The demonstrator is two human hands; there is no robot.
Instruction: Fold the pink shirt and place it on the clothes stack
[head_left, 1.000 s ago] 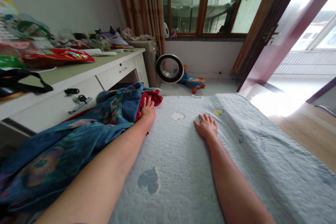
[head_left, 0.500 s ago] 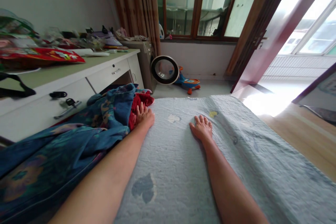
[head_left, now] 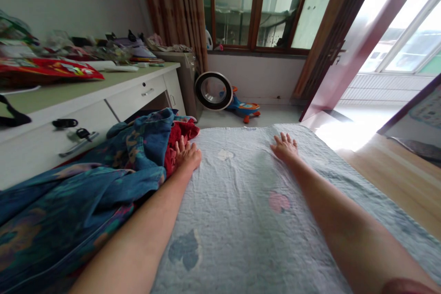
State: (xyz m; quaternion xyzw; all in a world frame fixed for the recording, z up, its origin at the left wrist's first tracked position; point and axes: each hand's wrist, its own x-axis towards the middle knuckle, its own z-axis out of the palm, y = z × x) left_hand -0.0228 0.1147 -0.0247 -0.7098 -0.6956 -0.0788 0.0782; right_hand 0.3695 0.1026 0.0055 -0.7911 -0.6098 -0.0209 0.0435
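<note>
A pale blue-grey quilted bed cover [head_left: 234, 239] with heart prints spreads out in front of me. My left hand [head_left: 188, 156] rests at its left side, fingers spread, with the fingertips against a bunched red cloth [head_left: 172, 149]. Farther right, my right hand [head_left: 285, 146] lies palm down on the cover near its far edge, fingers apart and holding nothing. Blue floral fabric [head_left: 113, 193] is heaped along the left side, beside my left forearm. Soft wrinkles run across the cover between the two hands.
A white desk [head_left: 134, 96] piled with bags and papers stands along the left wall, keys [head_left: 82, 134] hanging at a drawer. Beyond the bed are an open round washing machine door [head_left: 220, 103] and a blue-orange ride-on toy [head_left: 244, 108]. A reddish door [head_left: 324, 78] stands at right.
My right hand has slid right and forward over the cover, uncovering a pink heart print. The fold on that side is flatter. My left hand stays about where it was.
</note>
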